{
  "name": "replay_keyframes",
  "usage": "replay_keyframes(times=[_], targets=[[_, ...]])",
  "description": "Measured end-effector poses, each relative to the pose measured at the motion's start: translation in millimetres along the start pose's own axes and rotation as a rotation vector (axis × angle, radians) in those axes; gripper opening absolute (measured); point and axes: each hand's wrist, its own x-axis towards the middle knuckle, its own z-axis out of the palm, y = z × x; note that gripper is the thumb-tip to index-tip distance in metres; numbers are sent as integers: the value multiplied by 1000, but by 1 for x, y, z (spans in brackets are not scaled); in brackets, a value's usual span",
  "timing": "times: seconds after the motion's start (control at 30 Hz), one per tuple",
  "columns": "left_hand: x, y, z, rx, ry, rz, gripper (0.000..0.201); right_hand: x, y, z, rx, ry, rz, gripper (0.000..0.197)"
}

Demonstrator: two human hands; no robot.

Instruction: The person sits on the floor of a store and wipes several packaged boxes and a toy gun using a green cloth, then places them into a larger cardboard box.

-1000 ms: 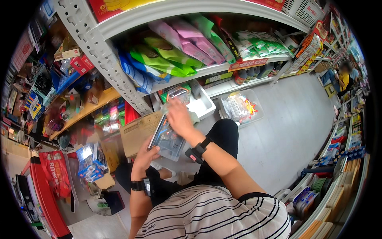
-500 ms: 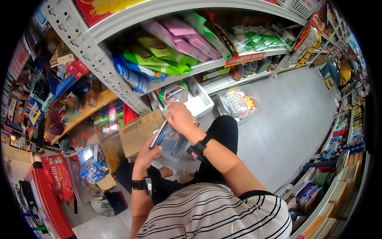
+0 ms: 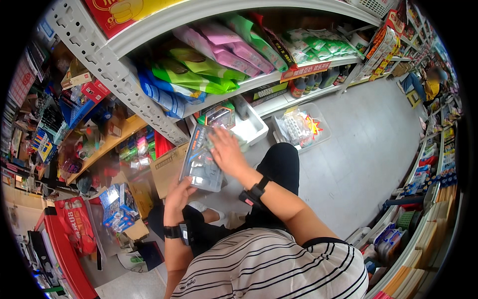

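A clear plastic package with a dark printed card [image 3: 199, 160] is held over my lap, tilted with its front toward me. My left hand [image 3: 178, 197] pinches its lower left corner, thumb on the front and the other fingers behind. Across its right upper part lies my right hand [image 3: 228, 152], fingers stretched out and slightly blurred. Something greyish shows beside that hand, too blurred to name. Behind the package stands a cardboard box [image 3: 168, 172]. A white tray [image 3: 256, 130] just beyond my right hand holds a boxed item [image 3: 220, 115].
Shelving [image 3: 239, 92] ahead carries green and pink bags [image 3: 199, 70]. On the floor to the right sits a clear bin [image 3: 318, 127] of packaged goods. A red bag [image 3: 74, 224] and a blue box [image 3: 119, 207] are at left. Another person [image 3: 416, 88] is far right.
The package has turned to show its front and risen slightly. My right hand has gone from its upper edge to lying across the front. My left hand keeps its hold.
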Motion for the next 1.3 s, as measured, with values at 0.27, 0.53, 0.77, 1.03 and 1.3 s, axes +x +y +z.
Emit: replay_keyframes(times=[0.27,0.53,0.77,1.03,1.3], targets=[[6,6,-4,-53,2,122,49,-27,-18,8,45,-90,-272,38],[-2,8,5,-131,-12,111,37,-23,31,5,1855,172,981,34],[6,0,8,-142,-112,65,49,-26,1,6,1701,-103,833,61],[0,18,32,215,61,297,79,-24,-13,4,666,115,415,50],[18,6,46,38,34,280,50,-38,-55,-12,278,-81,-51,60]])
